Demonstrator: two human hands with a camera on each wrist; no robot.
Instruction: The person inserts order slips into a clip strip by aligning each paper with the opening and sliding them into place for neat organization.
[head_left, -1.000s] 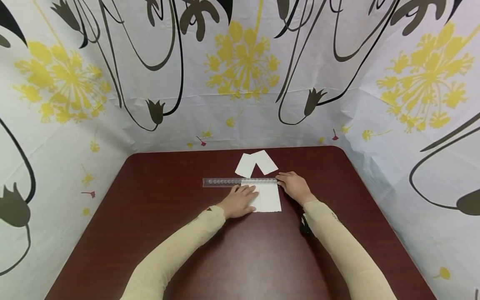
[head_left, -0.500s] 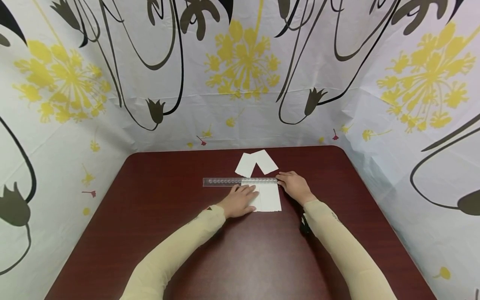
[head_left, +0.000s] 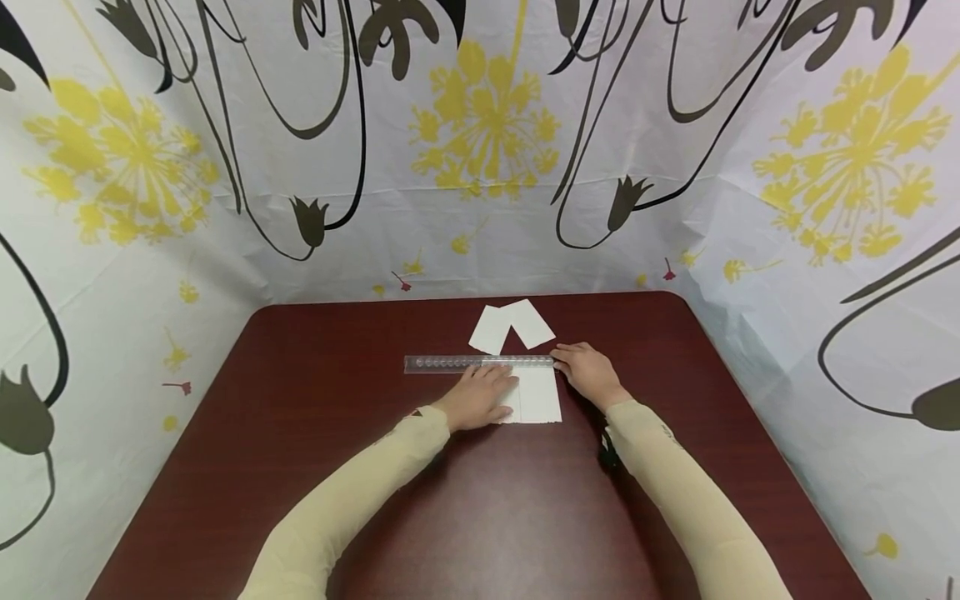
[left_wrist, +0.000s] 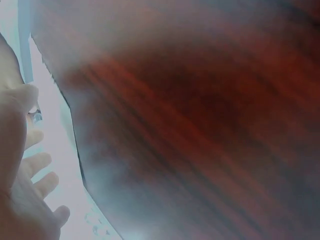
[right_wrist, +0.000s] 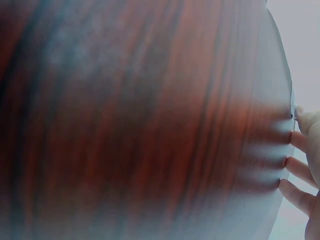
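A white paper sheet (head_left: 540, 396) lies on the table, with a clear plastic ruler (head_left: 442, 364) across its far edge. My left hand (head_left: 477, 397) rests over the sheet's left part, its fingers spread and fingertips on the ruler's near edge. At the ruler's right end are the fingertips of my right hand (head_left: 591, 373), beside the sheet's far right corner. The left wrist view has the spread fingers (left_wrist: 46, 184) over bright white paper. In the right wrist view, the fingers (right_wrist: 299, 196) extend fairly straight to the tabletop, with the thumb by the ruler's end.
Two smaller white paper pieces (head_left: 529, 323) lie beyond the ruler, their upper corners meeting. The dark red wooden table (head_left: 337, 467) has rounded far corners. A patterned cloth (head_left: 480, 242) hangs behind it and at both sides.
My left hand has slid slightly forward, so its fingertips now overlap the ruler's near edge. The right hand, the ruler and the papers stay in place.
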